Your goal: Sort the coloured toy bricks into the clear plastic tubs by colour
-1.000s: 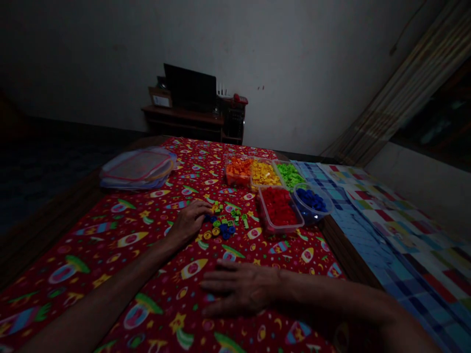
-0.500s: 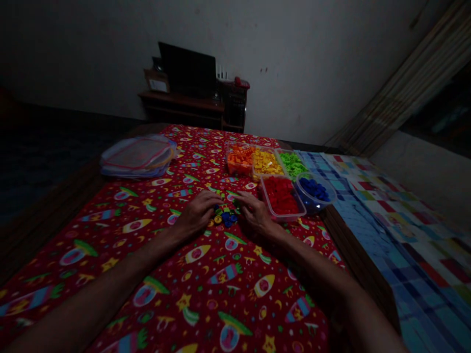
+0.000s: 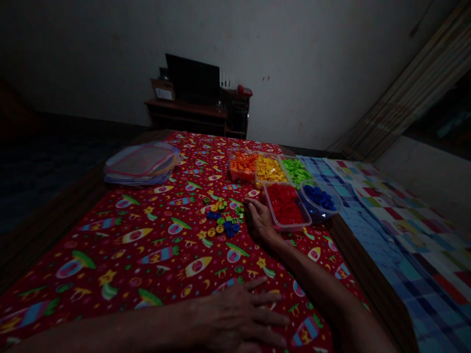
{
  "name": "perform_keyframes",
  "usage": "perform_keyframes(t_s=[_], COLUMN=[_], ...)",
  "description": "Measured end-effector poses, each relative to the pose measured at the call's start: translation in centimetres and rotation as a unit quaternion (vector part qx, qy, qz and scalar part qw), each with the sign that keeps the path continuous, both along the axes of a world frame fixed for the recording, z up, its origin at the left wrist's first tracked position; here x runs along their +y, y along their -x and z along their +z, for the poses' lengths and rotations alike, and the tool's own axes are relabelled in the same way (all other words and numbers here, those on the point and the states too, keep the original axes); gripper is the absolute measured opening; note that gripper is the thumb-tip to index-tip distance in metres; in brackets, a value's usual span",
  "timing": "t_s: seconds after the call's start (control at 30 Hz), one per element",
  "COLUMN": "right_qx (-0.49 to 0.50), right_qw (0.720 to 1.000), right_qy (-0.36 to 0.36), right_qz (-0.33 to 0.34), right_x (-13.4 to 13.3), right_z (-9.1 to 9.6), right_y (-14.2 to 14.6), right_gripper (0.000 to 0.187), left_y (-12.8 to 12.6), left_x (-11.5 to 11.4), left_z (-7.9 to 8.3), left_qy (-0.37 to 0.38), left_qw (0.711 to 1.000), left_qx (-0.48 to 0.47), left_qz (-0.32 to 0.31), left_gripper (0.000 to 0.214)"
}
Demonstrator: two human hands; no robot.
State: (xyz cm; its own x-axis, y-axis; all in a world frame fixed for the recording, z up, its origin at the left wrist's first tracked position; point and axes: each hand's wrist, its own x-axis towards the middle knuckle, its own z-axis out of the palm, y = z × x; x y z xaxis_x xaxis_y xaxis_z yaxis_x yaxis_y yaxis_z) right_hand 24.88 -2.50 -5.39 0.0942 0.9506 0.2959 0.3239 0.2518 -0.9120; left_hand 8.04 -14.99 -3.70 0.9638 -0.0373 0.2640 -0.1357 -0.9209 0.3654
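Observation:
My left hand [image 3: 241,314] is low over the patterned cloth in the foreground. Its fingers are spread, pointing right, and nothing is in them. My right hand [image 3: 260,216] rests on the cloth beside the red box, its fingers loosely bent with no piece visible in them. Just left of it lies a loose group of small plastic building pieces [image 3: 225,219] in blue, green and yellow, some of them round. A clear box of red bricks [image 3: 287,205] stands right of that hand.
Farther back stand boxes of orange bricks [image 3: 243,166], yellow bricks [image 3: 270,169] and green bricks [image 3: 296,171]. A round tub of blue bricks [image 3: 319,198] stands at the right edge. Stacked clear lids [image 3: 142,164] lie at left. Behind is a desk with a monitor [image 3: 193,78].
My left hand has left the loose pieces and come down toward me, its fingers spreading. The pieces are now uncovered. My right hand stays beside them. The view has shifted slightly.

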Motion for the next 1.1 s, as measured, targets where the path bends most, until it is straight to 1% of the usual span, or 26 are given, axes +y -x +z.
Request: perform_keyframes(t_s=[0.1,0.2,0.27,0.33,0.4,0.47,0.53,0.63,0.73,0.8,0.83,0.87,0.9,0.93,0.97,1.0,1.03,1.07,1.1], right_qx=[-0.009,0.003,0.01,0.01,0.006,0.0,-0.006,-0.027,-0.099,-0.176,-0.221,-0.269,-0.323,-0.375,-0.424,-0.464,-0.496,-0.519,-0.535], right_qw=[1.0,1.0,1.0,1.0,1.0,1.0,1.0,1.0,0.994,0.978,0.963,0.94,0.9,0.843,0.772,0.702,0.633,0.574,0.529], right_qy=[-0.006,-0.015,-0.014,-0.01,-0.006,-0.002,-0.001,-0.007,-0.042,-0.097,-0.134,-0.174,-0.22,-0.266,-0.31,-0.349,-0.388,-0.42,-0.443], right_qz=[0.004,0.005,0.002,0.0,0.0,0.001,-0.001,0.003,0.023,0.048,0.074,0.117,0.195,0.279,0.357,0.412,0.45,0.475,0.487], right_x=[-0.2,-0.2,-0.1,-0.1,-0.2,-0.1,0.1,0.5,-0.2,-2.1,-3.5,-5.2,-7.1,-8.9,-10.7,-12.2,-13.5,-14.5,-15.3], right_z=[0.0,0.0,-0.1,0.0,0.0,-0.1,-0.2,-0.4,0.0,1.0,1.7,2.6,3.5,4.5,5.4,6.0,6.4,6.5,6.4], right_y=[0.0,0.0,0.0,0.1,0.1,0.1,0.0,-0.3,0.0,0.8,1.4,2.0,2.8,3.6,4.4,5.1,5.8,6.4,6.9], right_gripper=[0.035,0.039,0.04,0.039,0.037,0.036,0.035,0.037,0.04,0.042,0.043,0.044,0.045,0.047,0.047,0.044,0.04,0.039,0.04], left_y=[0.4,1.7,2.8,3.9,4.9,5.7,6.5,7.2,7.5,7.5,7.5,7.6,7.7,7.7,7.8,7.8,7.8,7.9,7.9], left_x=[4.2,9.0,11.6,13.5,14.7,15.6,16.4,17.5,18.0,18.0,17.9,17.8,17.7,17.7,17.6,17.5,17.4,17.4,17.3], left_z=[0.4,0.7,0.5,0.1,-0.1,-0.3,-0.6,-1.3,-2.1,-2.4,-2.5,-2.5,-2.5,-2.5,-2.5,-2.4,-2.4,-2.4,-2.4], left_qy=[-0.04,-0.092,-0.129,-0.153,-0.155,-0.138,-0.109,-0.059,-0.02,0.001,0.011,0.02,0.029,0.035,0.04,0.042,0.043,0.043,0.042], left_qw=[0.995,0.974,0.958,0.948,0.945,0.942,0.932,0.906,0.881,0.876,0.878,0.881,0.882,0.881,0.88,0.878,0.876,0.875,0.875], left_qx=[0.022,0.04,0.035,0.029,0.029,0.023,0.002,-0.029,-0.039,-0.044,-0.05,-0.058,-0.068,-0.078,-0.084,-0.087,-0.088,-0.089,-0.089], left_qz=[0.088,0.202,0.254,0.277,0.286,0.305,0.346,0.419,0.471,0.48,0.476,0.47,0.466,0.464,0.465,0.468,0.472,0.474,0.474], left_gripper=[0.04,0.04,0.04,0.041,0.043,0.044,0.046,0.058,0.066,0.064,0.062,0.061,0.06,0.06,0.06,0.059,0.059,0.059,0.06])
